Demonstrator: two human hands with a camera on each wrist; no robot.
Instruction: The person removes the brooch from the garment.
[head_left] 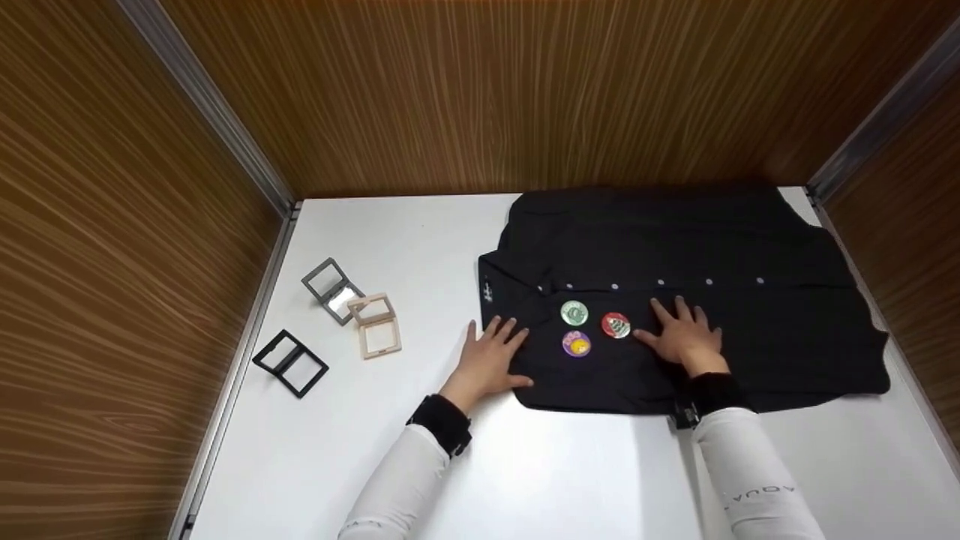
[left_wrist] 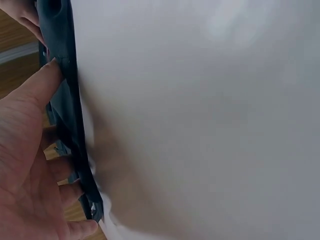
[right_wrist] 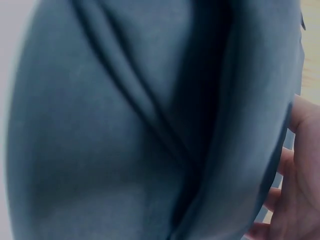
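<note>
A black button-up shirt (head_left: 780, 337) lies flat on the white table, collar to the left, its row of light buttons running across the middle. Three round pin badges sit on its front: a green one (head_left: 574, 313), a red one with a tree (head_left: 616, 325) and a purple one with a yellow figure (head_left: 577, 343). My left hand (head_left: 491, 365) rests with spread fingers on the shirt's edge below the collar. Fingers spread too, my right hand (head_left: 686, 341) lies on the shirt front, its thumb near the red badge. Shirt fabric (right_wrist: 100, 150) fills much of the right wrist view.
On the left of the white table (head_left: 300, 465) stand three opened folding compact mirrors: a grey one (head_left: 327, 282), a beige one (head_left: 379, 338) overlapping it, and a black one (head_left: 302, 373). Wood-grain panels (head_left: 480, 97) enclose the table at the back and both sides.
</note>
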